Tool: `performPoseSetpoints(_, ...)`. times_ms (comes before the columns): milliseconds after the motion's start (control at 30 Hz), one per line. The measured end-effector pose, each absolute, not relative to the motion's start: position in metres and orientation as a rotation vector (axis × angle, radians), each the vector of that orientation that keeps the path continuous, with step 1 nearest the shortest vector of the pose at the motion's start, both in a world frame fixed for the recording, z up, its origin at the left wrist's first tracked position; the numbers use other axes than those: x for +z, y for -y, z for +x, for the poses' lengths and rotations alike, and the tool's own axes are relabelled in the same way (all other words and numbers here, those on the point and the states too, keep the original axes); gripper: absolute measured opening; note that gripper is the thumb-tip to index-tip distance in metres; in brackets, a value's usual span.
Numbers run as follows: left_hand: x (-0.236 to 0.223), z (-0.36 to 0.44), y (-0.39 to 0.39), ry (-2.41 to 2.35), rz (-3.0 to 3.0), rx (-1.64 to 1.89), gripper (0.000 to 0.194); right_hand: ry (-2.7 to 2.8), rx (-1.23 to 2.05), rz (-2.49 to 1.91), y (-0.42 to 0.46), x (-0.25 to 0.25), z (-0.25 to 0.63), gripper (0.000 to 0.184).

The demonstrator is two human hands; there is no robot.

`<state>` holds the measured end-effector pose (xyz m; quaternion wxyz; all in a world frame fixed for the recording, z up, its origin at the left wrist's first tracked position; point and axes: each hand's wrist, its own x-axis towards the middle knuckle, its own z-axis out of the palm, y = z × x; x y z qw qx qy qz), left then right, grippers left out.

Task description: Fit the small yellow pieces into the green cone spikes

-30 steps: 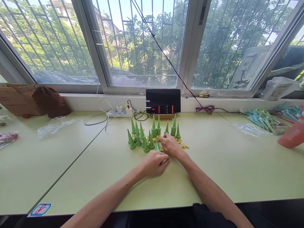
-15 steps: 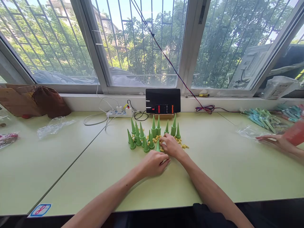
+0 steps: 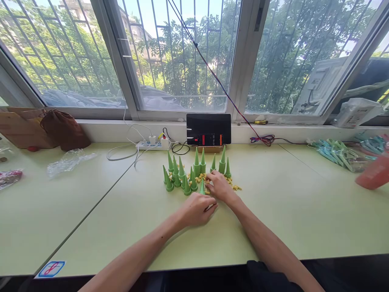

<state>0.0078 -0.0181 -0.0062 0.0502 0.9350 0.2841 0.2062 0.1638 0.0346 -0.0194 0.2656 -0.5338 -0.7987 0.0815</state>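
My left hand (image 3: 199,209) rests on the table with its fingers curled closed. Out from behind it rises the tip of a shiny green cone (image 3: 202,187); its base is hidden by the hand, which appears to hold it. My right hand (image 3: 219,186) is just beyond, thumb and forefinger bent in a pinch at the edge of small yellow pieces (image 3: 236,187). Whatever those fingertips hold is too small to make out. Several green cones with ridged bases (image 3: 187,188) stand upright around the yellow pieces, on the left and behind.
Behind the cones a dark tablet (image 3: 209,121) leans with a phone (image 3: 210,140) before it. A power strip (image 3: 153,145) with cables lies left of these. To the right are teal and green plastic items (image 3: 332,153) and a red container (image 3: 373,175). Plastic wrap (image 3: 68,161) lies left.
My right hand has drawn back slightly from the yellow pieces, its forefinger bending in. The cone by my left hand shifted slightly right. Another person's hand appeared at the right and has gone.
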Motion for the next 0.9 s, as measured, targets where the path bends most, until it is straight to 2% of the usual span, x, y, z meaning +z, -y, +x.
performPoseSetpoints(233,-0.004,0.008,0.019,-0.858,2.830,0.632,0.033,2.155,0.175,-1.505,-0.035,-0.020,0.165,0.006)
performPoseSetpoints(433,-0.008,0.007,0.016,-0.873,2.829,0.668,0.033,2.166,0.178,-1.504,-0.036,-0.021,0.164,0.011)
performPoseSetpoints(733,-0.005,0.002,0.004,-1.170,2.437,1.119,0.024,1.928,0.249,-1.300,-0.039,-0.015,0.165,0.014)
performPoseSetpoints(900,0.007,-0.002,0.001,-1.325,2.147,1.298,0.025,1.815,0.419,-1.120,-0.032,-0.006,0.161,0.014)
